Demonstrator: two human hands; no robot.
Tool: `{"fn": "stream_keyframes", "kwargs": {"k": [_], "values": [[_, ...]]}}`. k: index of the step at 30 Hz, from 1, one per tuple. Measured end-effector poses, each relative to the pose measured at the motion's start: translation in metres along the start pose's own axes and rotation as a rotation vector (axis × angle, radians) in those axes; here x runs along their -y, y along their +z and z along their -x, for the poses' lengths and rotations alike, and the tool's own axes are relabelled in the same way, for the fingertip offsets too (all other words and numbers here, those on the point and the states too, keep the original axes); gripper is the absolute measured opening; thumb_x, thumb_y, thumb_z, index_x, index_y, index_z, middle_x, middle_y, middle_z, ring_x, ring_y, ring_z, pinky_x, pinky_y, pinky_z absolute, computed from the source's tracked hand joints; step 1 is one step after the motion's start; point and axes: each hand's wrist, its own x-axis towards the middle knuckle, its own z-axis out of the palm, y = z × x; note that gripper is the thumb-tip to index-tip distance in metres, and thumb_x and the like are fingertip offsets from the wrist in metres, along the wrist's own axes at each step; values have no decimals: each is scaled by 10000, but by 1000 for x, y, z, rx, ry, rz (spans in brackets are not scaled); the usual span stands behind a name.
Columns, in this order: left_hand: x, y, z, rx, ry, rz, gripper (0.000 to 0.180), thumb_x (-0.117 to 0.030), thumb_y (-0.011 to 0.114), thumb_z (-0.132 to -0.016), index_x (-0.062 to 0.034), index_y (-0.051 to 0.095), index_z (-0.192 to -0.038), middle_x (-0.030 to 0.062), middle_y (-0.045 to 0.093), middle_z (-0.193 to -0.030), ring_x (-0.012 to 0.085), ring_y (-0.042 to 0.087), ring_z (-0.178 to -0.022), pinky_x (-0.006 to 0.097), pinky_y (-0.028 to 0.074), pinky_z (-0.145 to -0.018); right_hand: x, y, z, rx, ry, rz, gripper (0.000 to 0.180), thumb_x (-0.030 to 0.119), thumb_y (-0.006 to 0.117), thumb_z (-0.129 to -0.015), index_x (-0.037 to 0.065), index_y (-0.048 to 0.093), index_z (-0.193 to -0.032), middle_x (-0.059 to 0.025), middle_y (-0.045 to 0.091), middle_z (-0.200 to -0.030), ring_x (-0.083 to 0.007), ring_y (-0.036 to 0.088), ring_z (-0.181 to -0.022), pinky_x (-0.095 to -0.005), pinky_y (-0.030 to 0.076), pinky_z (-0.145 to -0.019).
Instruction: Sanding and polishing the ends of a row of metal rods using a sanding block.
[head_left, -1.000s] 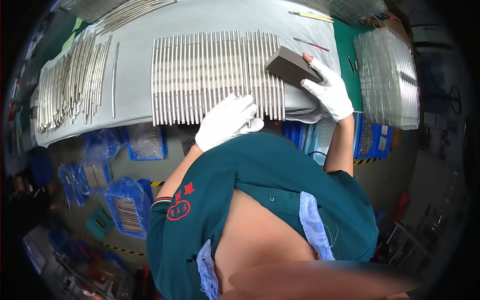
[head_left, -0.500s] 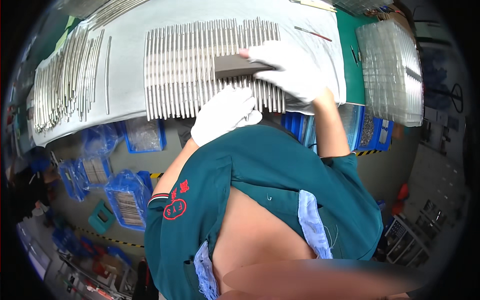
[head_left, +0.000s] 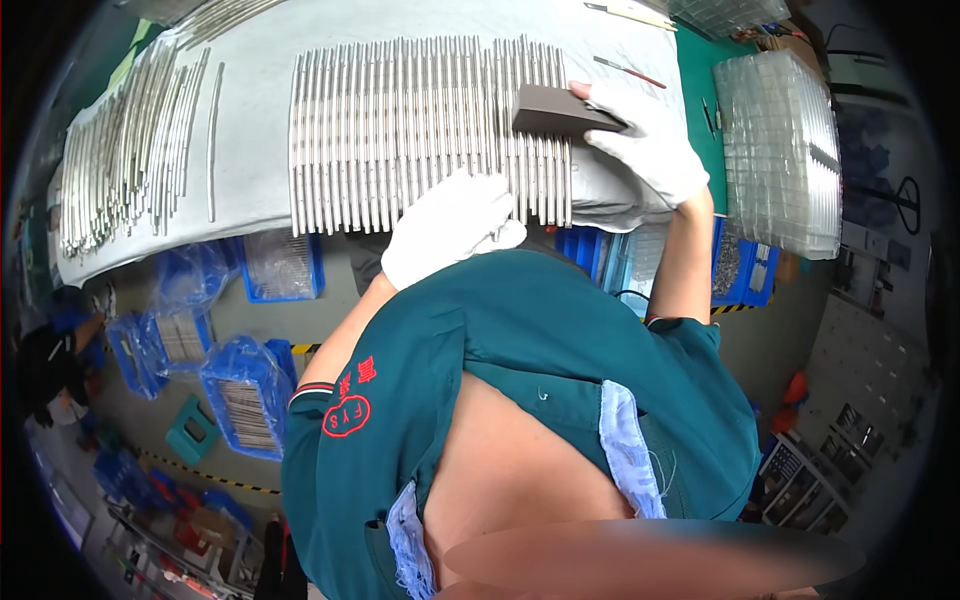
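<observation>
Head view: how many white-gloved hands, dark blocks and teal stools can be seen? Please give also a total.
White-gloved hands: 2, left hand and right hand
Dark block: 1
Teal stool: 1
Total: 4

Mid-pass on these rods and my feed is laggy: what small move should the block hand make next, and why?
Probably draw the dark block leftward across the metal rods. The right hand holds it at the row's right end, and the left hand presses the near ends steady.
</observation>
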Motion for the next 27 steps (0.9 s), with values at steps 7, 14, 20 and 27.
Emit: {"fn": "stream_keyframes", "kwargs": {"k": [7,14,20,27], "values": [[2,-5,-3,117,31,-12,185,-238,643,-807,-86,543,-773,54,501,-783,230,558,-728,346,462,-671,13,11,20,51,-13,-183,450,115,671,-833,103,616,-1279,-96,639,-1249,-264,573,-1178,-350,438,-1015],[1,-3,1,79,5,-26,173,-245,616,-827,-88,555,-792,57,509,-804,222,558,-752,352,464,-679,27,24,8,101,-92,-52,422,106,714,-807,56,641,-1220,-109,658,-1200,-288,606,-1117,-374,456,-988],[2,0,3,139,27,-3,142,-233,594,-830,-101,558,-790,52,505,-837,224,553,-752,335,445,-667,45,34,-1,61,-259,286,439,102,712,-807,74,640,-1239,-98,662,-1197,-243,614,-1101,-360,456,-1002],[-1,-3,-2,136,12,17,134,-197,618,-785,-99,537,-744,63,470,-780,242,505,-688,351,416,-629,10,-4,36,26,48,4,487,76,720,-800,52,614,-1275,-113,620,-1284,-226,555,-1210,-324,423,-1027]]}}
